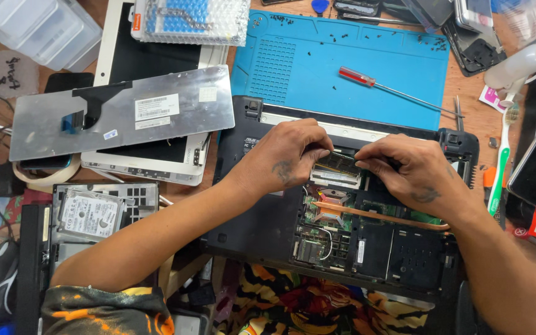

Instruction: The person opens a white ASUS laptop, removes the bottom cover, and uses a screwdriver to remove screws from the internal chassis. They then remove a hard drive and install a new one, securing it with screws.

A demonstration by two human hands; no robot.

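Electronics repair workshop, cluttered bench. Evidence: blue silicone repair mat w/ loose black screws [342, 68], upper centre; red-handled screwdriver [379, 84] on mat; opened black laptop base w/ exposed green circuit boards [342, 223], centre; detached silver keyboard, underside up [125, 111], upper left; bare silver hard drive [91, 214], lower left; dismantled phone shells [473, 43], upper right.

Bright, even overhead light. Soft, short shadows fall under both hands. Mild glare shows on the metal keyboard back [125, 111] and the blue mat [342, 68]. Centre sharp; wide-angle bending and slight softness at the edges.
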